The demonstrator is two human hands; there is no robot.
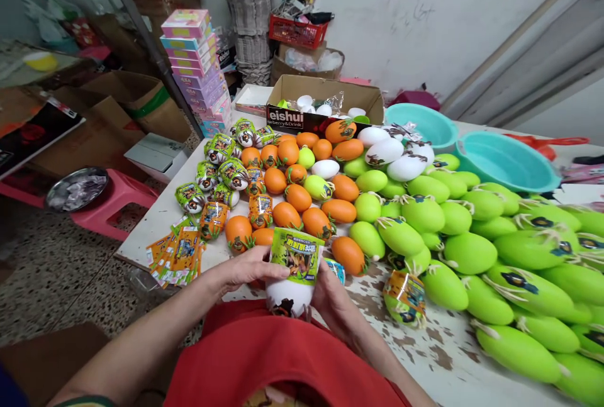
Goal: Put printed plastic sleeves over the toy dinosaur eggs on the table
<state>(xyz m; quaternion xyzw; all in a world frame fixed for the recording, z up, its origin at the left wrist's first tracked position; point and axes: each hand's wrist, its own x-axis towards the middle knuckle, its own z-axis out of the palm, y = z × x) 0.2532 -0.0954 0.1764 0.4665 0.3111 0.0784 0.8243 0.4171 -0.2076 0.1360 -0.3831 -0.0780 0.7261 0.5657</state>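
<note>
A white toy egg [287,299] with dark markings is held upright close to my body, at the table's front edge. A green printed plastic sleeve [296,255] sits over its upper part. My left hand [252,270] grips it from the left, thumb lying across the sleeve. From the right, my right hand [330,297] wraps round the egg, its fingers partly hidden behind it. To the left lies a fanned pile of flat orange and green sleeves [182,250]. An orange-sleeved green egg [404,299] lies to the right.
Orange eggs [287,214] and many green eggs [469,253] cover the table, with green-sleeved eggs [233,173] at left. Behind stand an open carton [325,87] and turquoise basins [507,158]. A pink stool [111,202] bearing a metal bowl [78,190] is beside the table.
</note>
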